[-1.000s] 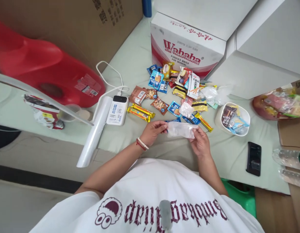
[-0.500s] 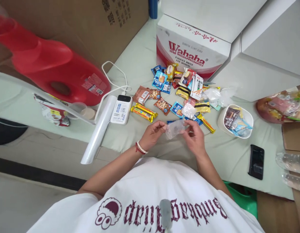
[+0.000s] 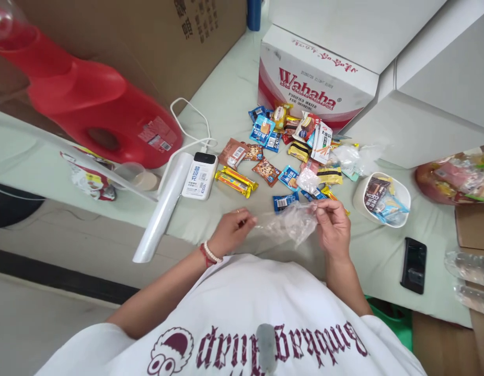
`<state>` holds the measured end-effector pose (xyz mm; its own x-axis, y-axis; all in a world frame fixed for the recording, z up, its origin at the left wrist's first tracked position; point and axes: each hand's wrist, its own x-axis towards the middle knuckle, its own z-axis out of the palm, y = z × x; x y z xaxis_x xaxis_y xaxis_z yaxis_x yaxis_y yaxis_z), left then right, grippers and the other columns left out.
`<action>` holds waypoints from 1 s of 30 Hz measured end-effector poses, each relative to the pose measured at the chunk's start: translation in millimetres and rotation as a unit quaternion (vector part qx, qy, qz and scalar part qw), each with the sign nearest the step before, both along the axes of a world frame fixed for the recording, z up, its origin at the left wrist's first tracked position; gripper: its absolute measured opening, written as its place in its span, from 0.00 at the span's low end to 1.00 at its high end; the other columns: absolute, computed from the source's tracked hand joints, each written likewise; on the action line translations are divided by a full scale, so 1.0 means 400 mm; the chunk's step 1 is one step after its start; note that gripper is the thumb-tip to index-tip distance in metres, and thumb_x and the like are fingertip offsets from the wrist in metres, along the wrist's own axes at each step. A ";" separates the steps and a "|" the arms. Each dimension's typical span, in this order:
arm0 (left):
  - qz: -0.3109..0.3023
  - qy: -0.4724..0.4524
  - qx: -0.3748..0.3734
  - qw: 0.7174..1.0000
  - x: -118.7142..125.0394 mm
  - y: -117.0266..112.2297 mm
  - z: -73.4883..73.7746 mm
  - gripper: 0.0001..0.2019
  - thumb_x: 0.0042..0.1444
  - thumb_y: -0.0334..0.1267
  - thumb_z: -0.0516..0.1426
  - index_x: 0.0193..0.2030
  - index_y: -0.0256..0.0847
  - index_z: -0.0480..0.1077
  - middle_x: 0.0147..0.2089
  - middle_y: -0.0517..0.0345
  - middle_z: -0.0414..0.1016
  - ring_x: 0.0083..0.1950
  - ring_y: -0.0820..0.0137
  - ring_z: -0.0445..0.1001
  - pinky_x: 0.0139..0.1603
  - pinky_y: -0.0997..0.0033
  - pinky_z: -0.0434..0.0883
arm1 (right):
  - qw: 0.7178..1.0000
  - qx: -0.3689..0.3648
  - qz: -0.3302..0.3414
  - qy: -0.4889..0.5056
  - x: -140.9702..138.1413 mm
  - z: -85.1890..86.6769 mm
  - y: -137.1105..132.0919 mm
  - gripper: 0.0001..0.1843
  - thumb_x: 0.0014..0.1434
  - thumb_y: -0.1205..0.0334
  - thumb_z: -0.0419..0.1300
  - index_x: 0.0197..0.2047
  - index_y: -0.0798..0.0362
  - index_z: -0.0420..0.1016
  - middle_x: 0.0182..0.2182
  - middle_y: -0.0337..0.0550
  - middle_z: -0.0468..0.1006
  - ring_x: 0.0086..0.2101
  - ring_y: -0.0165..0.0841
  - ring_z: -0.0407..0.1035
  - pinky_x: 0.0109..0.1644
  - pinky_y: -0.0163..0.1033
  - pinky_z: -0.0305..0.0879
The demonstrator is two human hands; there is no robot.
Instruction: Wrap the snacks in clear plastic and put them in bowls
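A thin clear plastic bag (image 3: 292, 224) is stretched between my two hands, just in front of my shirt. My left hand (image 3: 234, 230) pinches one end of it, fingers closed. At the other end, my right hand (image 3: 334, 227) grips the bag's edge between thumb and fingers. Right behind the bag lies a blue snack packet (image 3: 286, 202). Beyond it spreads a pile of small wrapped snacks, among them yellow bars (image 3: 236, 180), a brown cookie packet (image 3: 266, 172) and a white packet (image 3: 322, 142). A crumpled clear bag (image 3: 308, 180) rests among them.
To the right stand a white tub (image 3: 383, 201) with packets inside and a black phone (image 3: 414, 265). On the left are a power bank (image 3: 200, 176) with a white cable, a plastic roll (image 3: 163, 209) and a big red jug (image 3: 104, 115). A Wahaba-style printed carton (image 3: 316, 78) stands behind.
My hands have moved apart, and the bag, small and folded before, is now opened out wider between them. The view has shifted slightly.
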<state>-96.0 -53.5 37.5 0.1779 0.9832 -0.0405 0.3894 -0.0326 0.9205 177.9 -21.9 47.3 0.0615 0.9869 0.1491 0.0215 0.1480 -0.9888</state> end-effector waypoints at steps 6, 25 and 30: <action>-0.043 -0.071 -0.042 0.996 0.089 0.052 0.119 0.32 0.72 0.59 0.42 0.22 0.41 0.64 0.23 0.60 0.65 0.27 0.71 0.65 0.35 0.68 0.63 | 0.994 0.084 0.004 -0.065 -0.039 0.080 -0.010 0.02 0.67 0.60 0.63 0.43 0.47 0.76 0.40 0.42 0.77 0.41 0.35 0.76 0.48 0.44 0.74; -0.009 -0.425 -0.216 0.879 0.258 0.169 -0.003 0.50 0.41 0.25 0.67 0.73 0.54 0.58 0.63 0.49 0.72 0.48 0.65 0.82 0.48 0.67 0.77 | 0.978 -0.126 -0.134 -0.097 0.067 -0.048 -0.157 0.25 0.67 0.44 0.59 0.61 0.49 0.71 0.59 0.52 0.73 0.57 0.41 0.70 0.59 0.49 0.68; -0.091 -0.442 -0.193 0.871 0.229 0.135 -0.006 0.41 0.43 0.30 0.70 0.67 0.50 0.67 0.69 0.46 0.69 0.66 0.54 0.75 0.62 0.57 0.73 | 0.977 -0.169 -0.092 -0.091 0.039 -0.031 -0.003 0.25 0.57 0.44 0.67 0.50 0.51 0.73 0.39 0.43 0.79 0.37 0.36 0.73 0.40 0.41 0.71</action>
<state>-4.4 0.4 35.1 0.4585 0.8792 -0.1296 -0.4563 0.3581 0.8146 193.7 -23.1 34.7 0.2453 0.9564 -0.1587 0.1973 -0.2095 -0.9577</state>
